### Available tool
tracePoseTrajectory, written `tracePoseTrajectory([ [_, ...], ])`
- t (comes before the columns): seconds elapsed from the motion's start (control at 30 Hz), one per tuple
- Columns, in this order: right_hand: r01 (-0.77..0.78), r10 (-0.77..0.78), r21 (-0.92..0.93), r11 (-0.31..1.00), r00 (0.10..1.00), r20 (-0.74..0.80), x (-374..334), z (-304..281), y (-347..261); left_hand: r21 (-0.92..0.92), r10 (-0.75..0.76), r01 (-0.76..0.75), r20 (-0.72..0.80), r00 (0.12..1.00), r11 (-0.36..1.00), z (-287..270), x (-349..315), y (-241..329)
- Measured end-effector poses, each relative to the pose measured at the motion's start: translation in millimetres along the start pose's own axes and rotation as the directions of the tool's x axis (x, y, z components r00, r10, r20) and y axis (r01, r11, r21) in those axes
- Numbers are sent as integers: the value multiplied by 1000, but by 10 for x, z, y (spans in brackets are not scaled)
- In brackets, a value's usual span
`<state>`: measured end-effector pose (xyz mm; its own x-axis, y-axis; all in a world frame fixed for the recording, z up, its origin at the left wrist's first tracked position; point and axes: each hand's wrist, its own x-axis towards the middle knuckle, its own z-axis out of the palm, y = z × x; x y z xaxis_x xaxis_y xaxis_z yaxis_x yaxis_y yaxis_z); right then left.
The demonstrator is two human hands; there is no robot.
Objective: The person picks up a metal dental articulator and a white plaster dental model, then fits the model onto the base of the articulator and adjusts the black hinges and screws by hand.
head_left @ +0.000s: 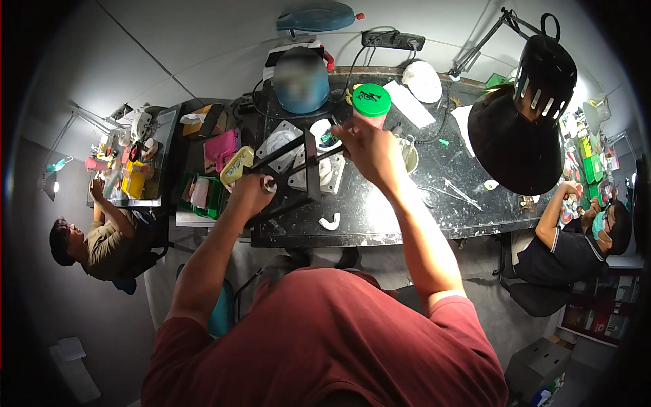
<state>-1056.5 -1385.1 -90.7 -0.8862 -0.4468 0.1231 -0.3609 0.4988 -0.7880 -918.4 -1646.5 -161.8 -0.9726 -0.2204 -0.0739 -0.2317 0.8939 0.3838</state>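
Note:
My left hand (249,198) is closed round a pale, round-ended piece (269,184), most of it hidden in the fist. That fist sits among the bars of a black angular metal frame (312,169) above the bench. To the right of the frame, my right hand (371,150) has its fingers bent together near a small white bowl (327,134); what they hold, if anything, I cannot make out. A jar with a green lid (371,100) stands just beyond that hand. White plaster-like blocks (331,175) lie beneath the frame, and a small white U-shaped piece (330,222) rests nearer me.
A black desk lamp (519,136) hangs over the bench's right side. Metal tools (462,194) lie below it. At the back are a blue rounded container (300,85) and a white dome (422,81). Green trays (207,197) sit left. A person works on each side.

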Motion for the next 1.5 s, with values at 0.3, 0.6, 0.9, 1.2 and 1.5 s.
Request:
tracePoseTrajectory([
  [0.3,526,-725,634,567,684,81,169,-417,-190,-666,334,158,548,767,729,-301,-431,526],
  [0.6,611,-764,570,549,644,44,293,-440,-373,-625,377,113,594,711,772,-361,-341,537],
  [0.9,677,-677,241,695,729,-96,319,-369,-441,-670,483,98,621,618,736,-233,-231,569],
  [1.2,393,-419,-189,900,899,-125,116,-162,-325,-399,128,160,604,787,903,-271,-47,296],
  [1.5,514,-498,68,855,850,-170,334,-44,-117,-331,73,54,358,931,942,-163,217,210],
])
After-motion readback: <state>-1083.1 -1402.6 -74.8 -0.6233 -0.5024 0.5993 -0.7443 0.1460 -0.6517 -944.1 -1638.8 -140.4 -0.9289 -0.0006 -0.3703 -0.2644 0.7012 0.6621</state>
